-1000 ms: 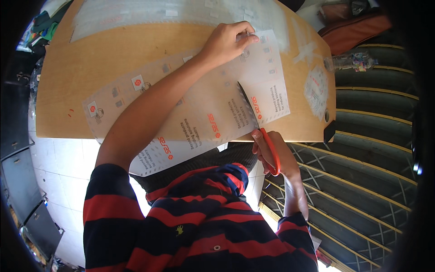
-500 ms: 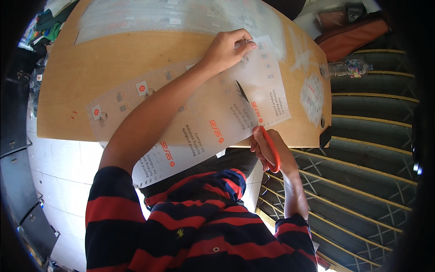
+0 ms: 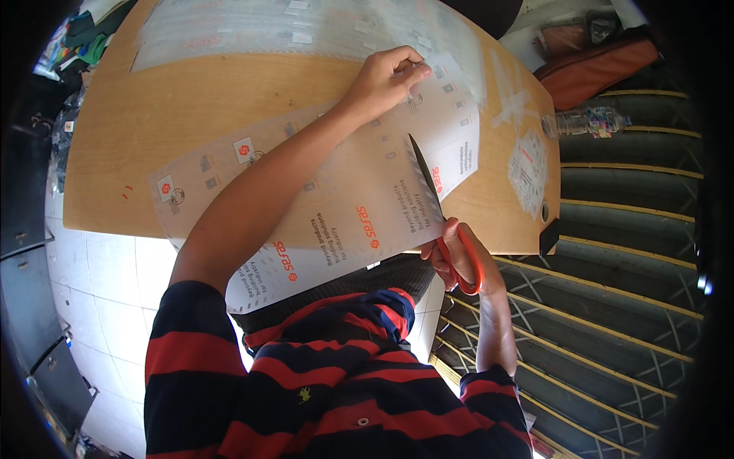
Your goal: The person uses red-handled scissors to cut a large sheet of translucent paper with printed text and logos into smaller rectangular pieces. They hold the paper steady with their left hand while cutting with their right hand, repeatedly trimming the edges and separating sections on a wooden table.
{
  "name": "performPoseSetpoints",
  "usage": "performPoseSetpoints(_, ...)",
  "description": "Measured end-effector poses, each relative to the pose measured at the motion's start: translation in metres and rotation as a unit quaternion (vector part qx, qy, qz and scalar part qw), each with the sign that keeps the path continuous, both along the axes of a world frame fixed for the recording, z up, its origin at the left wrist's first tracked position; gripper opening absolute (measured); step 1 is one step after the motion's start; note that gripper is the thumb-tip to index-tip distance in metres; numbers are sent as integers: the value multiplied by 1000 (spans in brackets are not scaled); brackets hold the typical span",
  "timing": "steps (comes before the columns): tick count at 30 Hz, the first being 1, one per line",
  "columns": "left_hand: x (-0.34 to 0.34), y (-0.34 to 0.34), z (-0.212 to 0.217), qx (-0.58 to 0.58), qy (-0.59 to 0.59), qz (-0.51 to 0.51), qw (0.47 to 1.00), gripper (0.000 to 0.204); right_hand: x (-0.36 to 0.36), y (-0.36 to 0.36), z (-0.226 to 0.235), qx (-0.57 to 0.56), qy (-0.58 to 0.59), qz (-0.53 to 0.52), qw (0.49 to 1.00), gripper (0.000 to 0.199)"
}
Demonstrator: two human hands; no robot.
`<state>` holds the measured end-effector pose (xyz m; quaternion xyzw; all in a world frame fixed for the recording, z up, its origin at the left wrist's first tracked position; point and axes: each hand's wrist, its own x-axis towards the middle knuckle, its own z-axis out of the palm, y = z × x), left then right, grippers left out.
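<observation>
A large translucent plastic sheet (image 3: 344,164) with grey and red-orange print lies across the table, its near part hanging over the front edge. My left hand (image 3: 388,80) reaches over it and pinches its far right edge between thumb and fingers. At the near right edge, my right hand (image 3: 462,256) grips scissors (image 3: 468,277) with orange-red handles. Their long dark blade points away from me across the sheet, near its right end. A strip right of the blade bends upward. The second blade is hidden, so I cannot tell how far the scissors are spread.
More plastic sheeting (image 3: 252,30) covers the wooden table's (image 3: 107,168) far side. At the right lie a small printed plastic piece (image 3: 527,172) and a clear bottle (image 3: 585,122) by the edge. Beyond are a brown bag (image 3: 596,70) and dark slats with yellow edges (image 3: 627,245).
My right hand and the scissors have shifted slightly right, and more of the dark blade shows. The sheet's right end has bent up and inward. My left hand stays nearly in place.
</observation>
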<state>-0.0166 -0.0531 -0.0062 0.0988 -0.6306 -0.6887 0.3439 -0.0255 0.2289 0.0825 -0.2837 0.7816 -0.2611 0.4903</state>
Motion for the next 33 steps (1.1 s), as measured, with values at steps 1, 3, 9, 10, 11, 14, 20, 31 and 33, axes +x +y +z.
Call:
performPoseSetpoints(1, 1, -1, 1, 6, -7, -2, 1000, 20, -2, 1, 0, -2, -8, 0, 1000, 94)
performPoseSetpoints(3, 4, -2, 2, -6, -30, -17, 999, 22, -4, 1, -1, -4, -25, -1, 1000, 94)
performPoseSetpoints(9, 5, -2, 2, -22, -40, -30, 998, 23, -1, -9, 3, 17, 14, -7, 1000, 91)
performPoseSetpoints(10, 5, -3, 1, -28, -40, -28, 998, 23, 1, -12, 5, 21, 27, -8, 999, 92)
performPoseSetpoints(11, 5, -3, 1, -28, -36, -30, 999, 23, 2, -15, 6, 26, 41, -10, 999, 94)
performPoseSetpoints(14, 3, -2, -1, -23, -26, -35, 999, 22, 3, -19, 6, 48, 77, -10, 996, 93)
performPoseSetpoints(20, 2, 1, 1, -20, -27, -35, 999, 20, 2, -23, 5, 84, 92, -18, 992, 93)
performPoseSetpoints(31, 0, 1, -3, -56, -14, -30, 998, 20, 1, -26, 3, 69, 105, -23, 992, 87)
performPoseSetpoints(33, 0, 0, -3, -64, -11, -25, 998, 20, 2, -28, 3, 56, 110, -20, 992, 87)
